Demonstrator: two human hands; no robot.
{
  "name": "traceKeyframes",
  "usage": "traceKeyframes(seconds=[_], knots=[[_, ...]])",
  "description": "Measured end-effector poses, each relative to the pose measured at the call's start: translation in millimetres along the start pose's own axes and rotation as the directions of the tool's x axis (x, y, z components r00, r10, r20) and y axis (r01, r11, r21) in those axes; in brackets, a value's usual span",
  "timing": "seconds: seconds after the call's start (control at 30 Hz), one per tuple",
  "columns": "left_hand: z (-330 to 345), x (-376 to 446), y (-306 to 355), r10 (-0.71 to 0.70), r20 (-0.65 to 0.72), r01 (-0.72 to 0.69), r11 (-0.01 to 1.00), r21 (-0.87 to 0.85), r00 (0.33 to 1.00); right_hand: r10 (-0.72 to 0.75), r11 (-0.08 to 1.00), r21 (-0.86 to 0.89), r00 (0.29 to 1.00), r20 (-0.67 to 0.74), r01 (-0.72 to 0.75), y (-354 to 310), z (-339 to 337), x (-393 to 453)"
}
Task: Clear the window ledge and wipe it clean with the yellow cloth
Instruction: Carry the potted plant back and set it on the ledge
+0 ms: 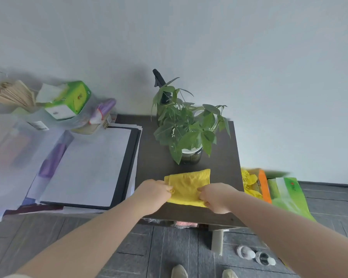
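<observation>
A folded yellow cloth lies near the front edge of a dark brown table. My left hand pinches the cloth's left edge. My right hand grips its right front corner. Just behind the cloth stands a potted green plant in a dark pot with a white rim. A black spray bottle rises behind the plant against the wall, partly hidden by leaves.
Stacked white papers on a black folder cover the surface to the left, with a green tissue box, purple bag rolls and wooden sticks behind. Green and orange packets lie to the right. Two small containers sit on the floor.
</observation>
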State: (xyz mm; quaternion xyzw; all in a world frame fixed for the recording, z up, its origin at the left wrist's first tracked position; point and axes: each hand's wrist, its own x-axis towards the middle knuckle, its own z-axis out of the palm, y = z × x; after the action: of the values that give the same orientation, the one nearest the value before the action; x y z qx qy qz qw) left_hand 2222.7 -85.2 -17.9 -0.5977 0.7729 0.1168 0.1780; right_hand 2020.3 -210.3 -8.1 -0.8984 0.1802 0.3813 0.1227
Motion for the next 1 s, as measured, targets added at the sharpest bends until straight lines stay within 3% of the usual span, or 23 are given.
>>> traceKeyframes(seconds=[0.07,0.17,0.33,0.6,0.77,0.87,1.0], knots=[[1,-1,5,0.027,0.078,-0.025,0.999,-0.032,0.997,-0.04,0.999,-0.007,0.999,0.025,0.041,-2,1,-2],[-2,-7,9,0.067,0.077,-0.058,0.991,-0.118,0.995,-0.042,0.999,0.024,0.999,0.002,0.041,-2,3,-9],[-10,-6,2,0.045,0.207,-0.004,0.982,-0.191,0.977,-0.007,0.995,0.102,0.999,-0.031,0.01,-4,4,-11],[-18,2,-14,-0.193,0.025,0.191,0.93,-0.315,0.981,0.211,0.916,0.382,0.956,-0.206,-0.12,5,-14,-4],[-36,18,-35,-0.39,-0.015,0.318,0.77,-0.553,0.921,0.408,0.746,0.644,0.88,-0.242,-0.169,25,-39,-4],[-46,30,-43,-0.444,-0.058,0.294,0.68,-0.672,0.894,0.493,0.632,0.76,0.836,-0.243,-0.152,36,-49,0],[-53,44,-54,-0.432,-0.127,0.227,0.676,-0.701,0.893,0.518,0.604,0.786,0.813,-0.264,-0.13,43,-61,7]])
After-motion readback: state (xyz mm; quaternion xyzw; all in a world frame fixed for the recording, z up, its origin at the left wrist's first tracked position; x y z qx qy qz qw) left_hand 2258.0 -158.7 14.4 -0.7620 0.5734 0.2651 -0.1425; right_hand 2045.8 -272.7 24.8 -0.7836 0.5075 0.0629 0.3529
